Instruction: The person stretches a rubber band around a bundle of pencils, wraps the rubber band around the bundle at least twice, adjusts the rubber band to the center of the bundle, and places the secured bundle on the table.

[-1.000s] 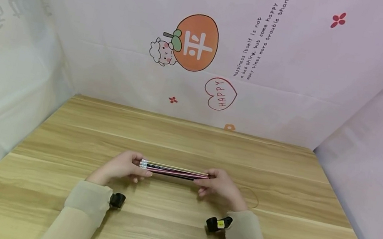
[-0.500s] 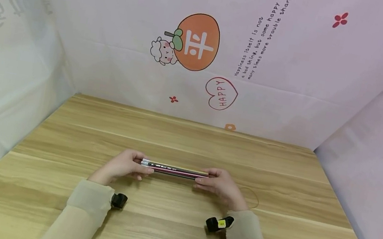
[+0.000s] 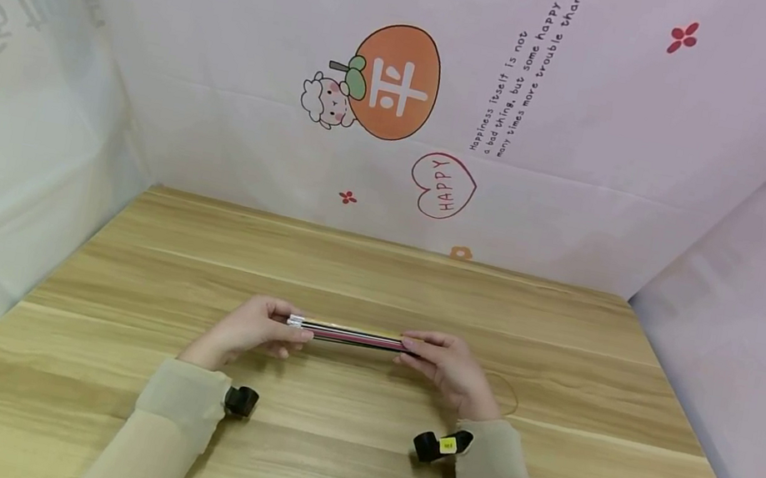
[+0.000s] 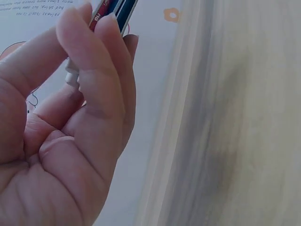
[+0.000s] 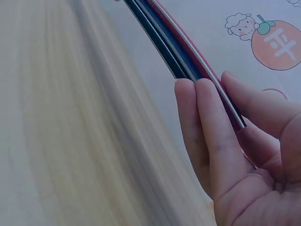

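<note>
A bundle of several pencils (image 3: 355, 337) lies sideways between both hands, held up over the wooden table. Yellow, dark and red-pink barrels show, with white eraser ends toward the left. My left hand (image 3: 253, 331) grips the eraser end, thumb on the near side and fingers round the far side. Gripping the opposite end is my right hand (image 3: 448, 368). In the left wrist view, pencils (image 4: 120, 13) pass between thumb and fingers of the left hand (image 4: 70, 122). In the right wrist view, the right hand (image 5: 240, 150) pinches the pencils (image 5: 188, 56), whose flat ends stick out past the fingertips.
A thin rubber band (image 3: 516, 401) lies on the wooden table (image 3: 346, 461) beside the right wrist, partly hidden by it. Printed cloth (image 3: 252, 158) hangs behind the table and along both sides. Black wrist cameras (image 3: 242, 401) are strapped over the sleeves.
Both hands and the pencils have shifted slightly up and to the right in view. The pencils now lie more evenly together, and the right fingers have changed their place on the bundle's end.
</note>
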{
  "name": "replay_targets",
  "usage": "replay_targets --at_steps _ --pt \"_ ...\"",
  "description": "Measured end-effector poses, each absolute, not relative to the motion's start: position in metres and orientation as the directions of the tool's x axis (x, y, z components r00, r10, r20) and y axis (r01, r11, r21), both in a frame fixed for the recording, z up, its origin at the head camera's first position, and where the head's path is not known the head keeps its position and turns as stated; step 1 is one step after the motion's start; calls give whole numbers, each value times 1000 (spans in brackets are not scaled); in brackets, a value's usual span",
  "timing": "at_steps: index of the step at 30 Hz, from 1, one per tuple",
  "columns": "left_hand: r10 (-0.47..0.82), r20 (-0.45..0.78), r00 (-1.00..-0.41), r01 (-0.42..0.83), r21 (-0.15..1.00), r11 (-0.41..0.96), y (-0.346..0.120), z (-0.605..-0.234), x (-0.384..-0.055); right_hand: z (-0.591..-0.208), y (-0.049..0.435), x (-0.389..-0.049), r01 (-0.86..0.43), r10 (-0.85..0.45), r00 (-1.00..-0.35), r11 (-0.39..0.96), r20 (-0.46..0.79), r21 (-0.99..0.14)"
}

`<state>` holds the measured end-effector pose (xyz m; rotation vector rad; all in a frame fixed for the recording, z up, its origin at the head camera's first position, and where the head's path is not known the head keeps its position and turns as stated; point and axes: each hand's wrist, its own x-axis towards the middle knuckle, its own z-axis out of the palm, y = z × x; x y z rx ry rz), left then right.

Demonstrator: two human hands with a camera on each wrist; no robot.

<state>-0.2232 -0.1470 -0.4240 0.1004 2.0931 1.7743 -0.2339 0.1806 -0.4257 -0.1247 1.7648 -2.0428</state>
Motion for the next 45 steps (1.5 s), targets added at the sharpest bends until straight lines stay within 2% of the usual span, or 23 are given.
replay_targets --at_steps 7,18,27,35,45 --pt "335 -202 -920 -162 976 144 -143 -422 -224 -418 186 -233 280 -366 -904 -116 -221 -953" --pt "363 -138 -922 -171 983 -61 -125 -418 -220 -407 194 -231 270 -374 -904 -124 -207 -955" --pt "425 -155 -892 -189 981 -39 -113 -419 -218 -400 198 -228 247 -399 -895 -66 -201 -967" --pt "418 -154 -895 -204 976 -76 -110 -418 -216 -398 198 -227 244 -416 -890 -95 -184 -965" --pt "419 -120 -900 -158 986 -57 -102 -419 -215 -399 199 -227 241 -401 -897 -85 -188 -967"
